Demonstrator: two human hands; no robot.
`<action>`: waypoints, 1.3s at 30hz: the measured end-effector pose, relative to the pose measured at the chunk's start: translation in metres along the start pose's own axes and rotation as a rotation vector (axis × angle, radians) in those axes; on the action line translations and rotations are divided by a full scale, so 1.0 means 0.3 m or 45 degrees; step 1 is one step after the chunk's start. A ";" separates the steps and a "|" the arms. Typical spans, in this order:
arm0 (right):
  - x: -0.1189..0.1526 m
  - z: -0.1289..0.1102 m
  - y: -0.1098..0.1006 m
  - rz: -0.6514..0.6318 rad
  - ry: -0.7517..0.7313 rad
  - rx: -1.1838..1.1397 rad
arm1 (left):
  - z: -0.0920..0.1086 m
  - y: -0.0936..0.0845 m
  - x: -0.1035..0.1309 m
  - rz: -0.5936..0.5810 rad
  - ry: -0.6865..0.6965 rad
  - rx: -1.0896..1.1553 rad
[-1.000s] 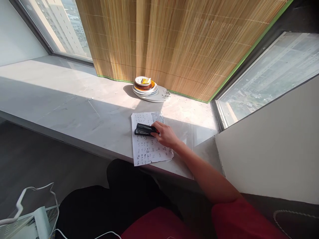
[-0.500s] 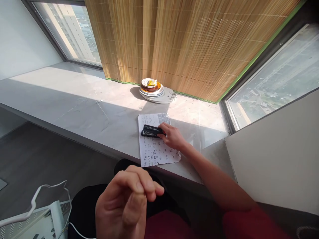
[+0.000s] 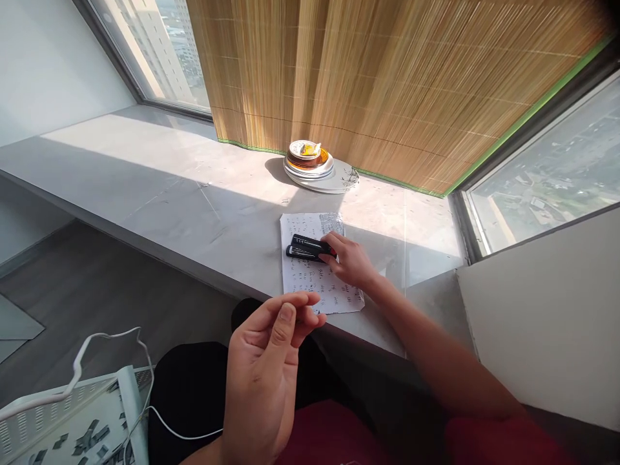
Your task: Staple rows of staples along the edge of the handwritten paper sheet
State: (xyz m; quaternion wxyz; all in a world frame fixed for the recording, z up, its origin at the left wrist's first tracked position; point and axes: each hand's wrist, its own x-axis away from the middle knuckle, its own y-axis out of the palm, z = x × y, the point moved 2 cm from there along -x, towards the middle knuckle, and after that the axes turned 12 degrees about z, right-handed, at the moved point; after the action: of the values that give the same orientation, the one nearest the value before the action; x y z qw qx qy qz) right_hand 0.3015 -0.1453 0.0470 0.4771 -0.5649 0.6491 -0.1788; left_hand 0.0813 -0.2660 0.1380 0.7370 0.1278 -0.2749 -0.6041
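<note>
My right hand (image 3: 351,258) grips the hinge end of a black stapler (image 3: 306,247) between thumb and fingers. Two long parts of the stapler show side by side, spread apart, with a metal strip along the nearer one. It is over a sheet of paper (image 3: 334,300) covered in handwriting, with a dark printed-looking patch at its top right corner. Nearer to me, my left hand (image 3: 266,368) is raised in front of the ledge, thumb pressed toward the curled fingers. Whatever may be in that pinch is too small or hidden to make out.
A stack of plates (image 3: 310,169) stands at the back of the pale stone ledge (image 3: 194,232), below a bamboo blind (image 3: 339,71). At lower left a white rack (image 3: 128,413) holds grey scraps, with a white cable (image 3: 77,368) hanging over it. My knees are under the ledge.
My left hand has moved up and right, turning so the palm and thumb show more. The view has shifted slightly; my right hand still holds the stapler over the paper.
</note>
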 end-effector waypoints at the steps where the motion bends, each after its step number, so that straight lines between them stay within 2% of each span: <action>1: 0.000 0.000 0.000 0.003 -0.001 -0.001 | 0.000 -0.001 -0.003 0.000 -0.003 -0.002; 7: 0.002 0.005 -0.002 0.022 -0.015 -0.029 | -0.001 -0.010 -0.005 -0.040 0.008 -0.058; 10: 0.002 0.003 0.002 -0.002 -0.038 -0.044 | -0.012 -0.018 -0.041 -0.043 0.108 -0.157; 13: 0.004 -0.001 0.015 -0.036 -0.041 -0.028 | -0.033 -0.036 -0.140 -0.024 0.362 -0.343; 15: 0.004 0.000 0.021 0.002 -0.001 -0.030 | -0.058 -0.057 -0.234 -0.038 0.555 -0.637; 17: 0.002 0.007 0.017 0.093 0.035 -0.045 | -0.093 -0.079 -0.330 -0.125 0.718 -1.047; 19: -0.004 0.021 0.003 0.214 0.058 -0.056 | -0.134 -0.101 -0.408 -0.269 0.904 -1.311; 21: -0.012 0.043 -0.016 0.322 0.092 -0.068 | -0.176 -0.121 -0.459 -0.395 1.027 -1.503; 23: -0.020 0.067 -0.029 0.374 0.126 -0.098 | -0.211 -0.138 -0.484 -0.458 1.104 -1.668; 27: -0.030 0.098 -0.017 0.271 0.113 -0.167 | -0.238 -0.160 -0.496 -0.482 1.152 -1.823; 30: -0.033 0.105 0.012 0.181 0.102 -0.182 | -0.232 -0.167 -0.498 -0.488 1.134 -1.828; 33: -0.037 0.105 0.029 0.170 0.108 -0.196 | -0.215 -0.167 -0.505 -0.502 1.093 -1.828; 36: -0.039 0.098 0.016 0.255 0.104 -0.283 | -0.190 -0.154 -0.527 -0.546 1.013 -1.866; 39: -0.034 0.096 -0.022 0.538 0.211 -0.369 | -0.162 -0.130 -0.572 -0.592 0.972 -1.874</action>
State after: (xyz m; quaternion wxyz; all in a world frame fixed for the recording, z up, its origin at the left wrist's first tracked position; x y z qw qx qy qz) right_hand 0.3280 -0.1292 0.0426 0.3630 -0.4627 0.8084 -0.0260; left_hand 0.0561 -0.1174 0.0350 0.5319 -0.1351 0.4864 -0.6799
